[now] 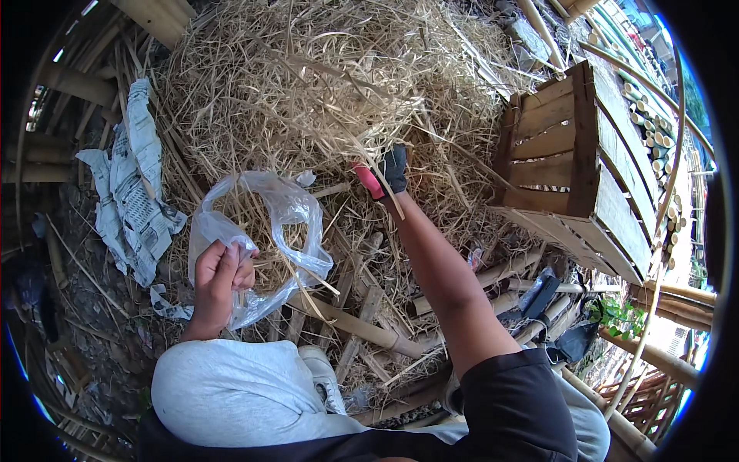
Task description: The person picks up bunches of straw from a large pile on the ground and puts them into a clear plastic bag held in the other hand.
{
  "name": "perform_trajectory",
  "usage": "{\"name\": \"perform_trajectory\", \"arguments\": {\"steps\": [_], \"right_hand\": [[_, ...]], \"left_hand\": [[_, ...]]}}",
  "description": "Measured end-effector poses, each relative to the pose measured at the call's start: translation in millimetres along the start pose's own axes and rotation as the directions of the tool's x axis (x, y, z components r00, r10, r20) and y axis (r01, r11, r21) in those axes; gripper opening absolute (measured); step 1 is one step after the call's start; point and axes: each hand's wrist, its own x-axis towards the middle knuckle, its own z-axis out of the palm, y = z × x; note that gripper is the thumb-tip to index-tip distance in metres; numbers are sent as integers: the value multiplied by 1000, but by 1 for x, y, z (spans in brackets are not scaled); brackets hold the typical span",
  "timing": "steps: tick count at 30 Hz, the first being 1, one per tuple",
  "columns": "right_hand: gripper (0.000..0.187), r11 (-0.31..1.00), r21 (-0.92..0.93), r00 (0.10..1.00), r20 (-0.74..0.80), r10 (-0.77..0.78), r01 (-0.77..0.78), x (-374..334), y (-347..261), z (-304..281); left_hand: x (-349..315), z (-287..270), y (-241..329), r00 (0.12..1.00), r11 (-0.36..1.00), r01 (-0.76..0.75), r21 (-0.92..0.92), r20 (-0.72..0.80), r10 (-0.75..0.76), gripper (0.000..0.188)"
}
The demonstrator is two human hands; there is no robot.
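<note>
My left hand [222, 279] is closed on the rim of a clear plastic bag [300, 204], thumb pressed against the fingers. The bag hangs open, and some pale strips of shavings show inside and across its edge. Reaching forward, my right hand [382, 174], in a dark and pink-red glove, is at the near side of a big heap of dry bamboo shavings [308, 85]. Its fingers are buried among the strands, so their grip is hidden.
Torn newspaper [137, 185] lies to the left. A slatted wooden crate [573, 169] stands tilted at the right, with cut bamboo lengths [654, 142] stacked beyond it. Bamboo poles [369, 333] and scraps cover the ground near my shoe [323, 377]. A dark, flat object [540, 295] rests below the crate.
</note>
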Motion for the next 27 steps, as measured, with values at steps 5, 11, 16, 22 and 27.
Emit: {"name": "perform_trajectory", "arguments": {"steps": [5,11,16,22,27], "right_hand": [[29,992,-43,982,153,-107,115,-16,18,-5],[26,980,-37,944,281,-175,193,-38,37,-18],[28,969,10,900,367,-234,248,-68,43,-30],[32,961,24,883,391,-261,274,-80,48,-43],[35,956,33,871,404,-280,292,-75,46,-47]], "left_hand": [[6,1,1,999,999,40,16,-27,-40,36],[7,4,3,999,1000,0,3,-37,0,37],[6,5,4,998,1000,-2,-26,-67,0,37],[1,4,7,999,999,38,35,19,-39,36],[-5,0,6,999,999,18,-34,29,-17,31]]}}
